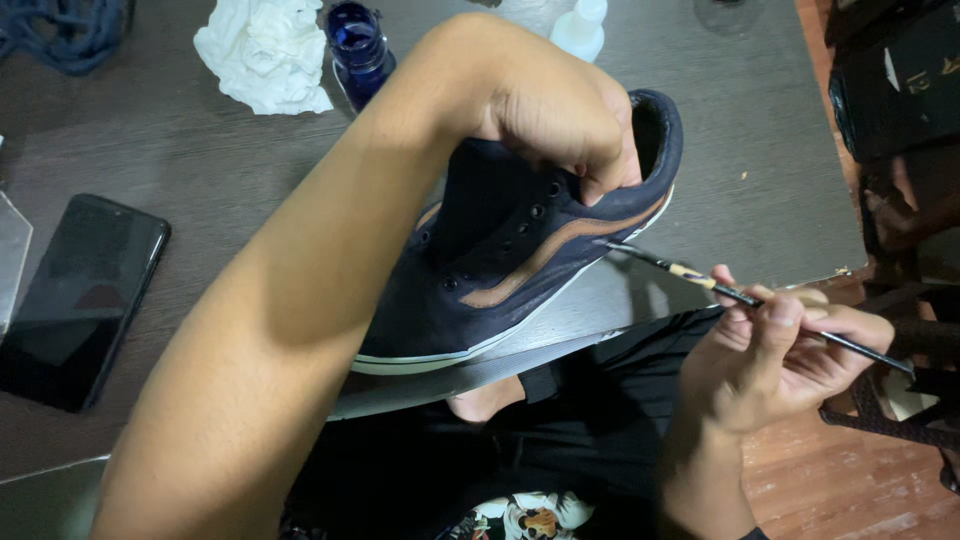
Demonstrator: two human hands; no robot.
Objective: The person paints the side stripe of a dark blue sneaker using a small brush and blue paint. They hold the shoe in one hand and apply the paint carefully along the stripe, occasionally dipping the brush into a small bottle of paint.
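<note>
A dark navy sneaker (500,260) with a tan side stripe and white sole rests tilted on the table's near edge. My left hand (560,110) reaches over from the left and grips the shoe at its opening, by the eyelets. My right hand (780,350) holds a thin black paintbrush (700,280) with a pale band. The brush tip touches the shoe's side near the heel end of the stripe. The shoe has no laces in its eyelets.
A dark wooden table (180,150) carries a black phone (80,300) at left, a crumpled white cloth (265,55), a blue ink bottle (358,50) and a small white bottle (580,28) at the back. Dark objects stand on the wooden floor at right.
</note>
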